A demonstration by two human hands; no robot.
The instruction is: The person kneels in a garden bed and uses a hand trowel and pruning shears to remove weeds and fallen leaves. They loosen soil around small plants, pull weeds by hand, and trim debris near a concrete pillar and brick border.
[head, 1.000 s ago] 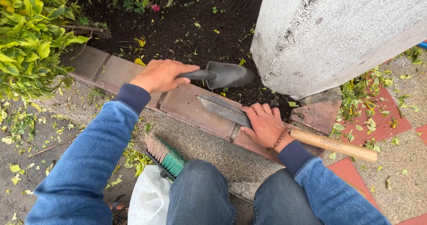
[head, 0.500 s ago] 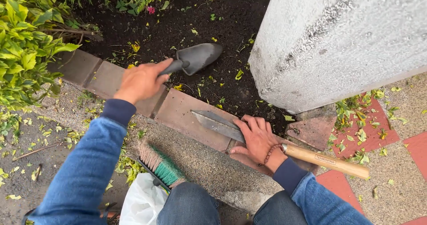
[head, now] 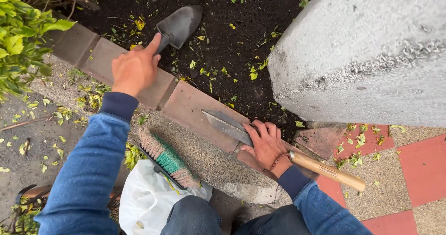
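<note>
My left hand (head: pixel 134 69) is closed around the handle of a dark trowel (head: pixel 179 25), index finger laid along the shaft. The trowel's blade rests on the black soil (head: pixel 223 39) of the bed, just beyond the brick edging (head: pixel 186 105). Its long axis runs from my knuckles up and to the right, away from me, blade end farthest out. The left hand sits over the far-left run of the edging, above the joint between two bricks.

My right hand (head: pixel 265 144) lies flat, fingers spread and pressed down on a long flat metal blade (head: pixel 227 123). This is a press, not a wrapped grip. The blade lies along the top of the edging with its point toward the left, and its wooden handle (head: pixel 327 171) runs out past my wrist to the lower right, over the red and grey paving (head: pixel 418 170). The long axis follows the line of the bricks.

The two tools are well apart: the trowel is at the left end of the edging, and the flat blade is at the right end, near the foot of the grey concrete post (head: pixel 367 53). Each hand is nearer its own tool; neither crosses over.

A green-bristled brush (head: pixel 169 160) and a white plastic bag (head: pixel 148 200) lie by my knees on the kerb side. Cut leaves are scattered over soil and paving.
</note>
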